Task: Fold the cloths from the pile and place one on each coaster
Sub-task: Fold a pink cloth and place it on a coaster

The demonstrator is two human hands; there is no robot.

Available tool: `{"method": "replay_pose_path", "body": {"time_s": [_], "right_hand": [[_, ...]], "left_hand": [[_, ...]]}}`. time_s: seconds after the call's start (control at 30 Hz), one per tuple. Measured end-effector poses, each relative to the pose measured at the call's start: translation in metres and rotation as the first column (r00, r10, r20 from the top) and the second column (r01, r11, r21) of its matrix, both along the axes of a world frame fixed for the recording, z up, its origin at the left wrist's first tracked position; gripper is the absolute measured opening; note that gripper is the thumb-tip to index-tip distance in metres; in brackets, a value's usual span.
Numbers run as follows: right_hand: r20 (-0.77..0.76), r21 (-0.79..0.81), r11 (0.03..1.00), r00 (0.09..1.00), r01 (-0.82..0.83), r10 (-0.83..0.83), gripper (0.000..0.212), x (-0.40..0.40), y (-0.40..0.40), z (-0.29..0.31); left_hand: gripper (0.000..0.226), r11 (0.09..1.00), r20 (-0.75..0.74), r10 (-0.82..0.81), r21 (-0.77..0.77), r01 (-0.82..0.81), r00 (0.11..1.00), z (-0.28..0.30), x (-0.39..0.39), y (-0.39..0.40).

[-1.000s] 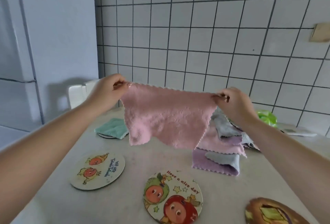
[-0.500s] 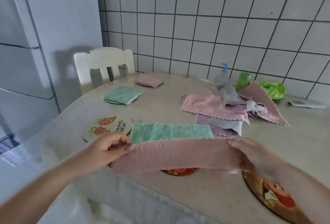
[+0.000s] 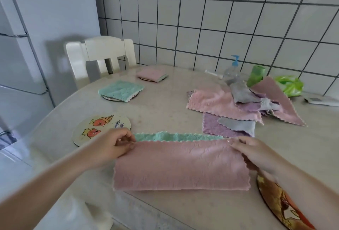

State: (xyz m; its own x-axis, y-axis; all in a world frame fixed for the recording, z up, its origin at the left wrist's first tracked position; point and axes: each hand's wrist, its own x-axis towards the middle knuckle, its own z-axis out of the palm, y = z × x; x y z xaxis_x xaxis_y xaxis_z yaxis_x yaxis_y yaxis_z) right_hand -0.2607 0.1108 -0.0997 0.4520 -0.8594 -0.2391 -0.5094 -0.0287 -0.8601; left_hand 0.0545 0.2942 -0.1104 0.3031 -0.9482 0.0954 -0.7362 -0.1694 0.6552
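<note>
A fluffy pink cloth with a mint-green underside [image 3: 180, 165] lies folded in half lengthways on the near part of the pale stone-patterned counter [image 3: 165, 105], a strip of the green side showing along its far edge. The left hand [image 3: 111, 146] pinches the cloth's far left corner in a tight finger-and-thumb grip; the right hand [image 3: 256, 153] holds the far right corner, its fingers curled over the edge. Just left of the left hand sits a round cream coaster printed with orange cartoon fruit [image 3: 99, 128], bare. At the near right edge a dark round coaster with a picture on it [image 3: 280, 206] shows partly under the right forearm. Farther left, a folded mint-green cloth [image 3: 121, 90] rests on a coaster, and beyond it a folded pink cloth [image 3: 152, 75] rests on another. To the far right lies the loose pile of pink, lilac and grey cloths [image 3: 244, 106], with a clear pump bottle with a blue top [image 3: 233, 70], a green cup [image 3: 255, 76] and a green bag [image 3: 289, 85] behind it by the white tiled wall [image 3: 220, 18]. A cream wooden chair [image 3: 100, 55] stands at the counter's far left.
</note>
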Motion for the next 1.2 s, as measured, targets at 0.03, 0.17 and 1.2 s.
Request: {"method": "replay_pose_path", "body": {"time_s": [0.03, 0.17, 1.2], "right_hand": [[-0.017, -0.026, 1.0, 1.0, 0.002, -0.003, 0.023, 0.004, -0.006, -0.003], [-0.057, -0.116, 0.993, 0.998, 0.008, -0.015, 0.025, 0.015, -0.025, -0.01], [-0.508, -0.553, 0.623, 0.817, -0.553, 0.274, 0.055, 0.081, 0.03, -0.001]], "left_hand": [[0.014, 1.0, 0.031, 0.013, -0.001, -0.013, 0.999, 0.0, 0.002, -0.007], [0.009, 0.999, 0.068, 0.042, -0.006, -0.042, 0.997, 0.001, 0.008, -0.027], [0.033, 0.997, 0.521, -0.011, -0.061, 0.051, 0.854, 0.004, -0.075, -0.056]]}}
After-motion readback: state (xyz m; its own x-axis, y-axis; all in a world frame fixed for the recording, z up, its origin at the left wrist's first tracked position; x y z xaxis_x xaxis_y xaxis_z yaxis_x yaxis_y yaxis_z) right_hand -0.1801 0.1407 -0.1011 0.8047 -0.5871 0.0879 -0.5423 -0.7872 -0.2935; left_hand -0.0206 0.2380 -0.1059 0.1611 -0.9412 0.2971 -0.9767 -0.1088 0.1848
